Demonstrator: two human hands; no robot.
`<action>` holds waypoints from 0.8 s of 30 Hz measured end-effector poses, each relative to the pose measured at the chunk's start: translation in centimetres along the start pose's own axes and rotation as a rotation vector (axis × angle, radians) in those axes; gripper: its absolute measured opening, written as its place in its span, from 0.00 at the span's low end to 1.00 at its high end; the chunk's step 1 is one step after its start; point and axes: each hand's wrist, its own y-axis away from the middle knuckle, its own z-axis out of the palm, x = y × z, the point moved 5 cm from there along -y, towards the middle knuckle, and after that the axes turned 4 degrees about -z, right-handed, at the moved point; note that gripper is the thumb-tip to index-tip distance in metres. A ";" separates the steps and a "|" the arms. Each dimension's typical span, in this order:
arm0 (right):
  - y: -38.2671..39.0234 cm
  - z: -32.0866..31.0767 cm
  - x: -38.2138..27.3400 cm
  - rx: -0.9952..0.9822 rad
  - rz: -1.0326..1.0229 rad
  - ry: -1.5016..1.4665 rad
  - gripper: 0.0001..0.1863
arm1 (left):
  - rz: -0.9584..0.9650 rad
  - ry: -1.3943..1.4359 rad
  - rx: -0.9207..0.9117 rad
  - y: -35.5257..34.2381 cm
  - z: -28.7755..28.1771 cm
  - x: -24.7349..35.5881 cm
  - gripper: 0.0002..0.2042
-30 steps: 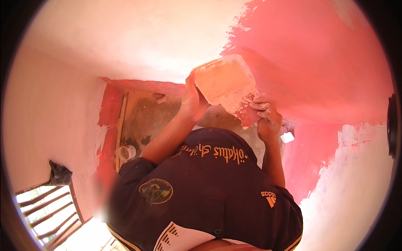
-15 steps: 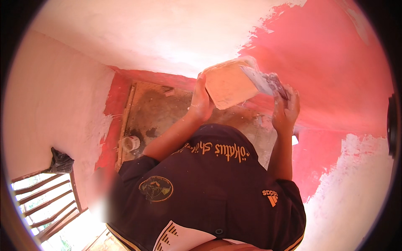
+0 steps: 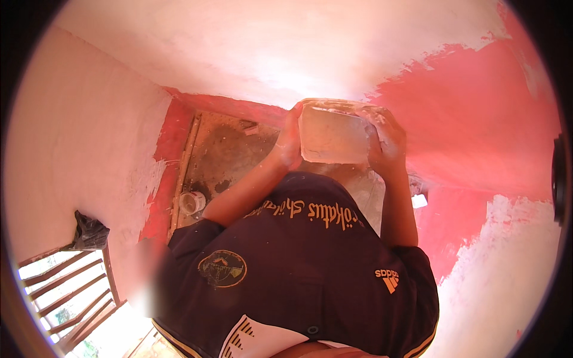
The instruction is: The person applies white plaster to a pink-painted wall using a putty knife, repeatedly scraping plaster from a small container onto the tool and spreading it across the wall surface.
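In front of my chest I hold a square, pale tub (image 3: 334,140) with whitish paste smeared along its far rim. My left hand (image 3: 290,143) is closed on the tub's left side, thumb up along the edge. My right hand (image 3: 389,143) is at the tub's right edge, its fingers curled and marked with white. A paste-smeared putty knife (image 3: 371,114) is in it, lying at the rim and mostly hidden by the fingers and the tub. What the tub contains cannot be made out.
The wall ahead is partly coated white (image 3: 239,59), partly bare pink (image 3: 453,113). A white bucket (image 3: 191,203) stands on the stained floor (image 3: 224,149) at left. Further left are a barred window (image 3: 74,292) and a black plastic bag (image 3: 90,231).
The right hand has come in left and down, bringing the putty knife to the tub's rim. The tub has turned more level, and the view has shifted slightly.
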 end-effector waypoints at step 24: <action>-1.0 10.6 -6.8 -0.032 0.183 0.075 0.15 | -0.192 -0.003 -0.080 2.0 -10.7 7.4 0.33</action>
